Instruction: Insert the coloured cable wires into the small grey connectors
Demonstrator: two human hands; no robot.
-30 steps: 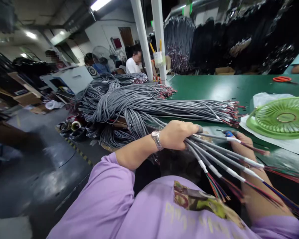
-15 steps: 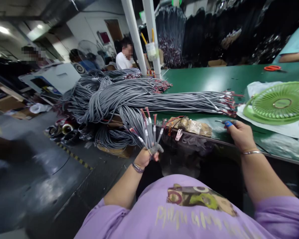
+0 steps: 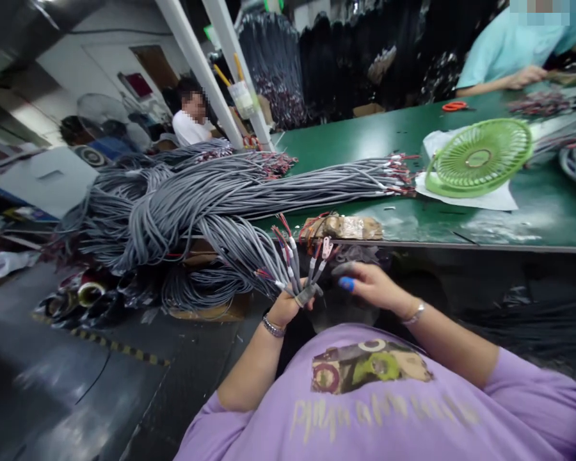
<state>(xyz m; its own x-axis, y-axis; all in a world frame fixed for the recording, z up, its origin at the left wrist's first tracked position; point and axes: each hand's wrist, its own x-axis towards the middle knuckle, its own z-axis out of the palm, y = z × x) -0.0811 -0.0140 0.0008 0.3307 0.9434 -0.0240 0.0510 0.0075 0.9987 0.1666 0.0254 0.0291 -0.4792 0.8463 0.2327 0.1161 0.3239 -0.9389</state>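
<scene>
Low in front of the table edge, my left hand (image 3: 292, 304) is closed around a bunch of grey cables (image 3: 292, 266). Their ends fan upward, with white bands and stripped red and dark wires. Grey covering wraps a finger of this hand. Just to its right, my right hand (image 3: 372, 288) points toward the cable ends without touching them. Blue wrapping covers one of its fingertips and grey covering another; the fingers are stretched out, and no held thing shows. A pale clip (image 3: 327, 248) hangs near the cable ends, below a taped brown block (image 3: 348, 226) at the table edge.
Long grey cable bundles (image 3: 249, 189) lie across the green table (image 3: 326, 137). A green fan (image 3: 480, 159) stands on white sheets, with orange scissors (image 3: 455, 106) behind. A co-worker in a light blue shirt (image 3: 499, 48) sits across. White posts (image 3: 242, 77) rise at the back.
My right hand has come left from above the table to beside the cable ends. The view has turned right, showing more of the co-worker. My left hand still grips the cables.
</scene>
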